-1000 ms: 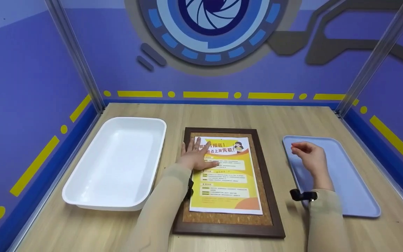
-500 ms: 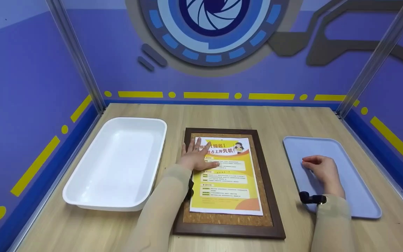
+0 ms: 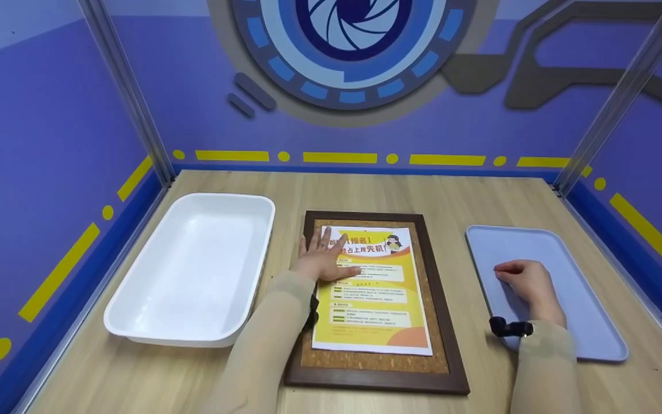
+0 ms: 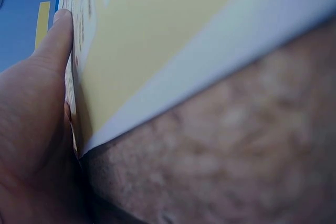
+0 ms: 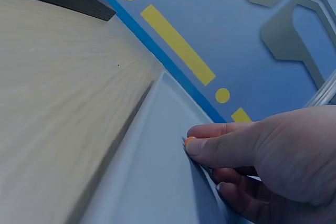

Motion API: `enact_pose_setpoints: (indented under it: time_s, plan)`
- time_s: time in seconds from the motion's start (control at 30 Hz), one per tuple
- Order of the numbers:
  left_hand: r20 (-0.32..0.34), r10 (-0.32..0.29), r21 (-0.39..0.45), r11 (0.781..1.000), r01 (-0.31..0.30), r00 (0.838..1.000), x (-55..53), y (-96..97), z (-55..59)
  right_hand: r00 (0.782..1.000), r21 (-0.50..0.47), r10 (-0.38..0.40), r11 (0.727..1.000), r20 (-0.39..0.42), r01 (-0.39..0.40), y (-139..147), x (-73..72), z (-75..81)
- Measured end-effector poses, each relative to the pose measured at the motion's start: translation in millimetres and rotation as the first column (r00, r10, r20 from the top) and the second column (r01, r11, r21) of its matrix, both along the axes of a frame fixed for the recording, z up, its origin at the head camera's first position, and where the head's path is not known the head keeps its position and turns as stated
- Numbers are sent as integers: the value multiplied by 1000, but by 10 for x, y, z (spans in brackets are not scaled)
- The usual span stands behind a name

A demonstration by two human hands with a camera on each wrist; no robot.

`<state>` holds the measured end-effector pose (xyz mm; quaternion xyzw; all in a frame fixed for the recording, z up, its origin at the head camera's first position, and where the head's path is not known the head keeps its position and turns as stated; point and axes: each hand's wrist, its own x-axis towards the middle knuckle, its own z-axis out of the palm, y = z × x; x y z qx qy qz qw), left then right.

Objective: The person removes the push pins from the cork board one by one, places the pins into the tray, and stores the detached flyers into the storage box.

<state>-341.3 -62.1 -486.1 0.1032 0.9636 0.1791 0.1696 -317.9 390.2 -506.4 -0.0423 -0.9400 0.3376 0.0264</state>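
Note:
My left hand (image 3: 322,261) lies flat with spread fingers on the upper left of a yellow and white poster (image 3: 365,313). The poster sits on a cork board (image 3: 374,359) with a dark brown frame. In the left wrist view the thumb (image 4: 55,40) rests along the paper (image 4: 157,51). My right hand (image 3: 532,287) is low over a pale blue tray (image 3: 584,310). Its thumb and forefinger pinch a small orange push pin (image 5: 190,140), mostly hidden by the fingertips; the other fingers curl under.
A deep white tray (image 3: 193,270) stands to the left of the board on the wooden table (image 3: 377,190). Purple panels (image 3: 337,135) with yellow marks close off the back and both sides.
The right hand has come down and toward me over the blue tray, barely shifting in the last half second. The left hand stays pressed on the poster.

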Motion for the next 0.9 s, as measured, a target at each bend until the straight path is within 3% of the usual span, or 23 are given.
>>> enact_pose_setpoints:
  time_s: [0.27, 0.43, 0.57, 0.77, 0.9]
  plan:
    - [1, -8, -14, 1000, 8, 1000, -2, -4, 0, 1000, -41, -30, 999, -3, 29, -46, 13, 89]
    - [-1, -19, -3, 1000, 19, 1000, 5, -5, 13, 992, -50, -47, 998, -119, 41, -166, -16, 216]
    - [0, -23, 0, 1000, 23, 1000, 8, -8, 24, 988, -117, 6, 993, -157, -25, -321, -49, 300]
    - [1, -22, -3, 1000, 22, 1000, -1, -5, 9, 992, -268, 117, 955, -52, -127, -595, -99, 335]
    - [-7, -18, -2, 1000, 18, 1000, -18, -3, -13, 976, -454, 193, 882, 105, -125, -746, -127, 315]
